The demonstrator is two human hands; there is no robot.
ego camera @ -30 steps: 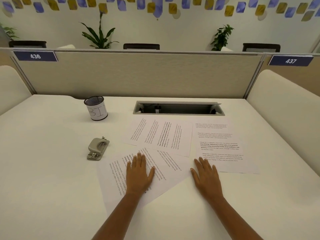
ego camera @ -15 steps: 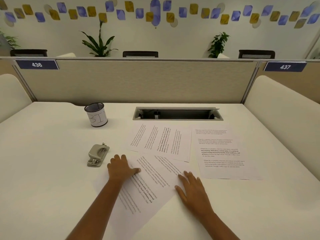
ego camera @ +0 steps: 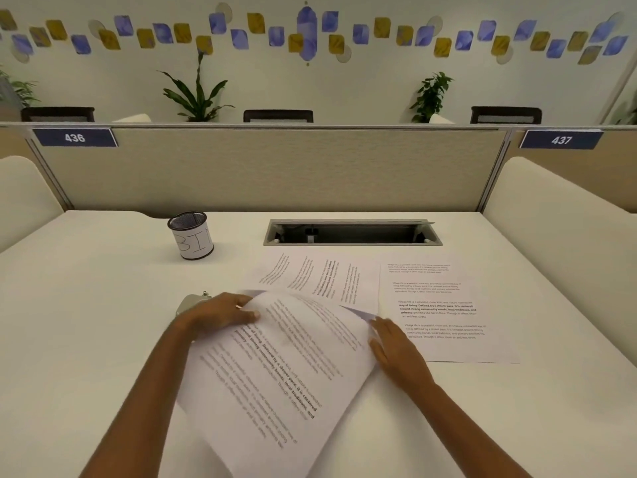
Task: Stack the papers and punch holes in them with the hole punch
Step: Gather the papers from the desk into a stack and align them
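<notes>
A printed sheet (ego camera: 275, 367) is lifted off the white desk and tilted toward me. My left hand (ego camera: 220, 313) pinches its far left corner. My right hand (ego camera: 393, 350) grips its right edge, fingers curled under the paper. Two more printed sheets lie flat beyond: one (ego camera: 317, 277) in the middle, one (ego camera: 441, 305) to the right. The grey hole punch (ego camera: 191, 301) sits just behind my left hand, mostly hidden by it.
A mesh cup labelled BIN (ego camera: 191, 236) stands at the back left. An open cable slot (ego camera: 351, 232) is set into the desk (ego camera: 86, 322) behind the papers. A beige partition (ego camera: 269, 170) closes the far edge, cushioned sides left and right.
Both hands went from resting flat on the desk to gripping the nearest sheet. That sheet has risen off the surface and turned. My left hand shifted left toward the punch.
</notes>
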